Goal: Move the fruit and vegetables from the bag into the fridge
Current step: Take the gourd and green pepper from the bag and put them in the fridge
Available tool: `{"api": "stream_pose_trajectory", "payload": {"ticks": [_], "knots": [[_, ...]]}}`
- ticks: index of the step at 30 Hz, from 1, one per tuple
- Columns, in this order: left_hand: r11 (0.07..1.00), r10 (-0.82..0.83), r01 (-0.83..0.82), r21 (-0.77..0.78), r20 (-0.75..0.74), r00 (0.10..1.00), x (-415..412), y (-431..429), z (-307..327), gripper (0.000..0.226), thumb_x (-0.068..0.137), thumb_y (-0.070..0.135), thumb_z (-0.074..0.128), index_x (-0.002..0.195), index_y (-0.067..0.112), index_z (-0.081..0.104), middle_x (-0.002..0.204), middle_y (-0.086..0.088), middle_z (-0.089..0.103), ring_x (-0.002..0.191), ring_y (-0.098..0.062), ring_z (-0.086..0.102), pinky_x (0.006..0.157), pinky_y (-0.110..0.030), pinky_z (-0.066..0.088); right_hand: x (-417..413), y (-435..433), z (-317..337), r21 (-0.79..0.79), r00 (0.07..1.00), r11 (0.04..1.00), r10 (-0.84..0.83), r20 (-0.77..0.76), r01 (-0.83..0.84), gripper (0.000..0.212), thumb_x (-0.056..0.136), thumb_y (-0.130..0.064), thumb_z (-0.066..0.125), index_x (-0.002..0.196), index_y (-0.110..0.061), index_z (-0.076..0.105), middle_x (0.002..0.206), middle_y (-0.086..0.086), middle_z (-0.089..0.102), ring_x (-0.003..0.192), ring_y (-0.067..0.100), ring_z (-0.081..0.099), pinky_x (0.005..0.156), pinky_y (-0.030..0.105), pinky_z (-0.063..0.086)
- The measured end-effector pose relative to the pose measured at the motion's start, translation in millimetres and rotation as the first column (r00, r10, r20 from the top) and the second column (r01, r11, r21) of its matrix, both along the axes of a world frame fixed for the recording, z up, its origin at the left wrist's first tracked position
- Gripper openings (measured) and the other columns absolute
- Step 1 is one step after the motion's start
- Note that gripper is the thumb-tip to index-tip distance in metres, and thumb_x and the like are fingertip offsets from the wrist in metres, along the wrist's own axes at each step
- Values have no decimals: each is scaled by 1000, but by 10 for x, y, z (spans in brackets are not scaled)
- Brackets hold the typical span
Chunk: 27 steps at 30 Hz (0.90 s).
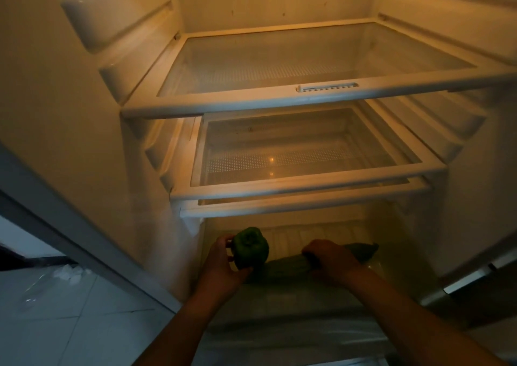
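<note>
The fridge stands open in front of me, lit yellow from inside. At its bottom compartment [291, 234], my left hand [221, 265] grips a green bell pepper [250, 246], held just above the floor of that compartment. My right hand [331, 259] is closed around a long dark green vegetable [361, 249], like a cucumber or courgette, which lies across the compartment; its left part [282, 266] passes below the pepper. The bag is out of view.
Above the hands are glass shelves with white rims: a top shelf [279, 105], a middle shelf [293, 186] and a lower one [279, 207] close beneath it. A white tiled floor [70, 309] shows at lower left, beside the fridge's left wall.
</note>
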<state>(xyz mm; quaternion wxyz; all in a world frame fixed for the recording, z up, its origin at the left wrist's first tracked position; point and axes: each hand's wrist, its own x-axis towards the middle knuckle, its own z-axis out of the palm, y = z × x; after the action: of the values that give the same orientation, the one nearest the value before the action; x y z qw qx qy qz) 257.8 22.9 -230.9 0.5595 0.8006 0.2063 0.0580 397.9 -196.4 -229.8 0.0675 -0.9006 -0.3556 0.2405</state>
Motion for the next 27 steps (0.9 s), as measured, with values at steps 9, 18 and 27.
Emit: {"api": "stream_pose_trajectory", "payload": {"ticks": [9, 18, 27], "knots": [[1000, -7, 7, -19, -3, 1000, -60, 8, 53, 60, 65, 17, 83, 103, 41, 42, 113, 16, 49, 100, -15, 58, 73, -29, 55, 104, 109, -30, 203, 986, 969, -158, 55, 144, 39, 84, -33, 64, 119, -20, 55, 123, 4, 52, 115, 21, 48, 94, 30, 41], [976, -209, 217, 19, -204, 957, -94, -85, -96, 60, 68, 12, 80, 104, 40, 41, 116, 12, 48, 97, -11, 58, 76, -28, 54, -168, 147, 95, 239, 986, 957, -150, -74, 163, 63, 78, -42, 70, 134, -28, 44, 139, -2, 46, 128, 19, 42, 102, 28, 35], [961, -244, 269, 63, -266, 933, -117, -152, -110, 56, 69, 18, 78, 109, 38, 44, 119, 13, 48, 97, -8, 56, 73, -23, 52, -511, 390, -81, 356, 979, 932, 8, -204, 67, 64, 67, -43, 77, 125, -35, 52, 128, -9, 54, 118, 12, 50, 91, 23, 42]]}}
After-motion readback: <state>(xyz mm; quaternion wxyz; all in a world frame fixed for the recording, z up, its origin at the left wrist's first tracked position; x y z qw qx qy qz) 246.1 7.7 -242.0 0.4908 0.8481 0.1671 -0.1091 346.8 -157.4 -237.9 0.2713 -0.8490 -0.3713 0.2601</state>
